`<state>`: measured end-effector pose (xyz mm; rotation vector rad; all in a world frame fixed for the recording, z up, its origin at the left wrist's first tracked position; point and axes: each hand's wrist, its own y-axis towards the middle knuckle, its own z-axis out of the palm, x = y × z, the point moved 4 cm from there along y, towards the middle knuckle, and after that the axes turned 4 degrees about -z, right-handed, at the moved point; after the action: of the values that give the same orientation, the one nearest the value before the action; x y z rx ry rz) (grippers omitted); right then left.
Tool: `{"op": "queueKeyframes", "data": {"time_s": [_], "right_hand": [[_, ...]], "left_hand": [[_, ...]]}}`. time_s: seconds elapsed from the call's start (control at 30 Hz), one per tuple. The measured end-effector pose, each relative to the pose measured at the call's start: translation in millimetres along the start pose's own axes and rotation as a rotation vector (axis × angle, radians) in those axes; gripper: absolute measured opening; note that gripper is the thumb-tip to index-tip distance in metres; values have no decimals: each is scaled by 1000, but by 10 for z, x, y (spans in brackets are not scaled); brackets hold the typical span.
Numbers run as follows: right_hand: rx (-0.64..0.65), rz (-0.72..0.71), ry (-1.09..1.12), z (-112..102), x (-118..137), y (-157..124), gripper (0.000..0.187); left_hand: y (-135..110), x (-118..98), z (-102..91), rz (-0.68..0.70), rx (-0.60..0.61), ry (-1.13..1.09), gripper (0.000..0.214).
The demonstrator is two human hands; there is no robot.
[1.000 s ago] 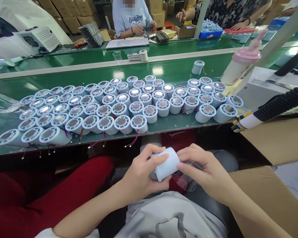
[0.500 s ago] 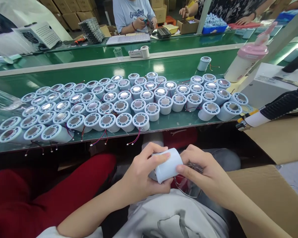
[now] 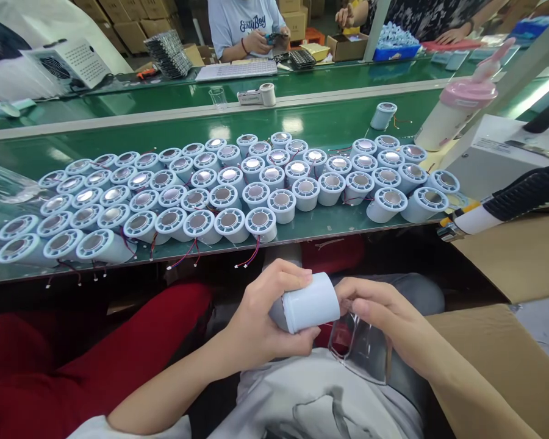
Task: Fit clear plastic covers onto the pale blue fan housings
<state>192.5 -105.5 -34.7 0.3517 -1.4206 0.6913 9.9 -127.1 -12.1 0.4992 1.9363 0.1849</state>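
My left hand (image 3: 266,312) is wrapped round a light-blue plastic cylinder (image 3: 313,303), tilted on its side above my lap. A darker grey part shows at the cylinder's left end, partly covered by my palm. My right hand (image 3: 387,314) pinches the rim of a clear plastic cup-like piece (image 3: 366,350) just right of the cylinder. Its fingertips are close to the cylinder's right end; whether they touch it I cannot tell. On the bench ahead stand several rows of similar light-blue cylinders (image 3: 260,224), with metallic round tops and thin connector wires.
The green bench (image 3: 311,230) has its edge beyond my hands. To the right are a pink-lidded bottle (image 3: 469,97), a black-sleeved tool (image 3: 526,189) and an open cardboard box (image 3: 480,360). A person in red trousers (image 3: 132,360) sits at left; co-workers are across the bench.
My right hand has shifted slightly right and down, away from the cylinder. The clear plastic piece now shows more fully beneath its fingers. My left index finger has drawn back along the cylinder.
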Motion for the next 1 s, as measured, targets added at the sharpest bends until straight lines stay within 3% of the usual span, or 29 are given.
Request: {"op": "queueKeyframes", "data": {"time_s": [0.07, 0.13, 0.23, 0.3, 0.4, 0.53, 0.63, 0.7, 0.77, 0.83, 0.93, 1.0], "right_hand": [[-32, -4, 32, -30, -71, -9, 32], [-135, 46, 178, -64, -255, -50, 34], [-286, 242, 512, -54, -729, -198, 39], [-338, 340, 688, -27, -1020, -328, 45], [-378, 372, 840, -31, -1227, -484, 49], [-425, 309, 810, -125, -1146, -542, 52], [-403, 225, 690, -219, -1025, -525, 56], [-365, 148, 548, -295, -941, -526, 56], [-298, 12, 252, -354, -796, -529, 48], [-226, -164, -256, -341, -576, -516, 39], [-184, -428, -1108, -155, -236, -412, 42], [-192, -525, -1474, -23, -108, -277, 43]], "left_hand": [[-4, 104, -5, -203, 25, -155, 46], [-60, 304, 36, -527, 95, -464, 43], [-222, 624, 171, -962, 203, -883, 50], [-313, 805, 270, -1130, 245, -941, 50], [-337, 962, 403, -1204, 232, -907, 44], [-208, 961, 496, -1197, 206, -917, 37], [-140, 919, 543, -1237, 380, -987, 59], [-141, 911, 576, -1253, 531, -1004, 63], [-165, 936, 614, -1263, 618, -945, 62], [-181, 978, 662, -1268, 613, -841, 56], [-147, 1003, 743, -1234, 547, -718, 41], [-89, 985, 778, -1182, 534, -629, 35]]}}
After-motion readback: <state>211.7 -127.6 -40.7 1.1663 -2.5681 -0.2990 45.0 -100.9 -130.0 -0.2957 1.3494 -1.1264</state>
